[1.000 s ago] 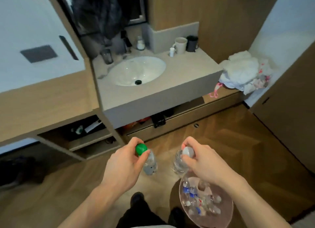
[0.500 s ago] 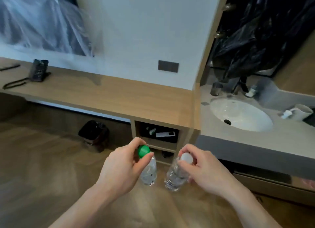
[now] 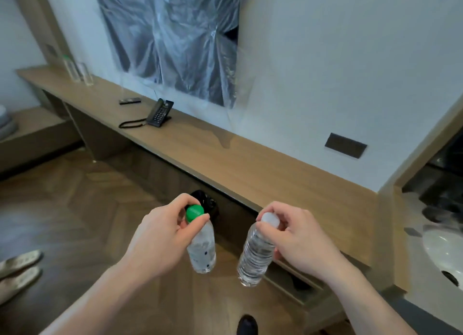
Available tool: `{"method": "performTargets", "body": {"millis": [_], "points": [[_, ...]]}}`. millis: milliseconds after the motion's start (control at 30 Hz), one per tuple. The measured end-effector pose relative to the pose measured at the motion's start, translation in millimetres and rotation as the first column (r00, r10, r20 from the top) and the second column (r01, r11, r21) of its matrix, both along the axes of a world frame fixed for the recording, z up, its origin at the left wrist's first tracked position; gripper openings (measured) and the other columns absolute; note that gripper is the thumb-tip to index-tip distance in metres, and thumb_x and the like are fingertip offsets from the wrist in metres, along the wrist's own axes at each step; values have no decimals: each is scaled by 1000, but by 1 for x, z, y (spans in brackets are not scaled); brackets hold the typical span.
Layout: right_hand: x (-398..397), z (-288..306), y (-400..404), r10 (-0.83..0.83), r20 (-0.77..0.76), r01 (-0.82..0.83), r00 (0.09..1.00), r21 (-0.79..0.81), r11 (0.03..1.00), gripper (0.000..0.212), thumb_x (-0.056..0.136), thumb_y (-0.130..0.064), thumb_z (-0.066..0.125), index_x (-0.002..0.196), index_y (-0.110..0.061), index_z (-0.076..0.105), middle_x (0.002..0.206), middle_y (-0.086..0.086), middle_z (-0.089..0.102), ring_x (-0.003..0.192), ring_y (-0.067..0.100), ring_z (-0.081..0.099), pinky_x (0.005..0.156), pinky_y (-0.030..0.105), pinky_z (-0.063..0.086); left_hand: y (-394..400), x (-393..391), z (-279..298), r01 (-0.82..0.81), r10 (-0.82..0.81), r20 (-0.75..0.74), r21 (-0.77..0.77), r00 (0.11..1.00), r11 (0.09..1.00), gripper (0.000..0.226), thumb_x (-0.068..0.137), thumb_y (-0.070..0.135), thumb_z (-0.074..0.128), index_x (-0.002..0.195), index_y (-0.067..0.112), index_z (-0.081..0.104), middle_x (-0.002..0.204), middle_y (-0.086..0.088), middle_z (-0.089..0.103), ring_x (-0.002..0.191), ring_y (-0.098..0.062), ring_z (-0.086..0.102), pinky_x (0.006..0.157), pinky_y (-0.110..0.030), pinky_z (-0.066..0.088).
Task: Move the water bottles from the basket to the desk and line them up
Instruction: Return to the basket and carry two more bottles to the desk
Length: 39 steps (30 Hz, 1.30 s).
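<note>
My left hand (image 3: 160, 239) pinches the green cap of a clear water bottle (image 3: 203, 249), which hangs below my fingers. A second clear bottle with a white cap (image 3: 254, 257) hangs from my right hand (image 3: 298, 237), gripped at its cap and neck. Both bottles are in the air over the wooden floor, in front of the long wooden desk (image 3: 250, 164). Two more clear bottles (image 3: 76, 70) stand side by side at the desk's far left end. The basket is out of view.
A black telephone (image 3: 160, 113) with a coiled cord and a dark remote (image 3: 129, 100) lie on the desk. A black bin (image 3: 208, 204) sits under it. The washbasin (image 3: 443, 249) is at the right edge. Slippers (image 3: 17, 267) lie on the floor at left.
The view has swung left from the basin and basket to the desk. Both hands still hold their bottles by the caps and have risen a little toward the desk.
</note>
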State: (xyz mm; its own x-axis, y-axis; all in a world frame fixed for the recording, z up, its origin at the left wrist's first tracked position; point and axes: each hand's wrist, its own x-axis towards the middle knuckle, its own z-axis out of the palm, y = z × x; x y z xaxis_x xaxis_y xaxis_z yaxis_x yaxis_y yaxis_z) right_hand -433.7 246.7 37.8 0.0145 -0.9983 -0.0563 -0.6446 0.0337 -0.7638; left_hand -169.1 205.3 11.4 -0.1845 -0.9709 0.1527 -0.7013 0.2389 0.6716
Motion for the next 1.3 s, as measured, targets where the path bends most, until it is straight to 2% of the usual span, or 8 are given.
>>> {"method": "performTargets", "body": {"millis": [167, 367, 467, 567, 733, 867, 1100, 1300], "points": [[18, -9, -83, 164, -25, -164, 986, 3, 986, 9, 100, -44, 66, 98, -36, 69, 88, -12, 74, 70, 12, 75, 64, 33, 61, -56, 21, 4, -115, 115, 1, 25, 993, 993, 22, 92, 58, 62, 101, 38, 58, 74, 18, 68, 69, -12, 71, 63, -32, 58], [30, -9, -191, 324, 3, -323, 946, -34, 946, 7, 100, -42, 67, 98, -35, 68, 85, -14, 74, 69, 11, 73, 68, 38, 61, -129, 37, 8, -302, 305, -62, 54, 950, 952, 21, 91, 52, 71, 96, 35, 60, 67, 2, 62, 63, -17, 70, 65, -46, 58], [42, -4, -245, 396, -20, -397, 918, -36, 917, 9, 98, -47, 66, 97, -38, 68, 86, -20, 71, 71, 7, 68, 64, 27, 56, -156, 47, 11, -403, 411, -139, 82, 901, 911, 17, 90, 44, 76, 93, 34, 62, 70, 2, 66, 60, -12, 72, 68, -46, 61], [62, -1, -295, 466, -55, -469, 883, -38, 883, 9, 96, -45, 67, 95, -36, 69, 89, -18, 70, 73, 8, 68, 64, 30, 57, -176, 62, 12, -492, 500, -211, 94, 840, 865, 16, 90, 39, 78, 94, 33, 64, 76, 3, 71, 61, -13, 73, 69, -45, 63], [111, -3, -364, 558, -68, -561, 827, -42, 827, 9, 97, -47, 68, 95, -39, 68, 91, -19, 70, 74, 4, 67, 62, 22, 53, -213, 103, 11, -605, 598, -268, 68, 755, 794, 16, 89, 41, 78, 94, 33, 65, 78, 6, 72, 65, -21, 70, 65, -43, 64], [158, -6, -415, 584, -72, -587, 809, -54, 807, 11, 96, -49, 68, 97, -38, 70, 94, -19, 71, 82, 8, 69, 63, 28, 59, -251, 151, 3, -639, 635, -201, 51, 746, 767, 19, 89, 50, 75, 97, 36, 65, 78, 8, 71, 67, -18, 69, 68, -48, 61], [256, -7, -496, 585, -93, -590, 806, -45, 806, 13, 96, -49, 69, 96, -36, 72, 92, -17, 72, 82, 8, 69, 63, 23, 57, -334, 254, -6, -641, 638, -200, 57, 744, 765, 22, 89, 50, 75, 100, 36, 63, 73, 5, 67, 66, -21, 68, 71, -49, 60], [325, -14, -556, 546, -94, -551, 833, -42, 833, 12, 95, -49, 70, 102, -40, 71, 95, -25, 70, 100, -1, 65, 75, 32, 66, -409, 331, -2, -599, 594, -160, 19, 788, 800, 21, 89, 50, 75, 97, 36, 61, 77, 12, 69, 68, -13, 70, 63, -30, 56]]}}
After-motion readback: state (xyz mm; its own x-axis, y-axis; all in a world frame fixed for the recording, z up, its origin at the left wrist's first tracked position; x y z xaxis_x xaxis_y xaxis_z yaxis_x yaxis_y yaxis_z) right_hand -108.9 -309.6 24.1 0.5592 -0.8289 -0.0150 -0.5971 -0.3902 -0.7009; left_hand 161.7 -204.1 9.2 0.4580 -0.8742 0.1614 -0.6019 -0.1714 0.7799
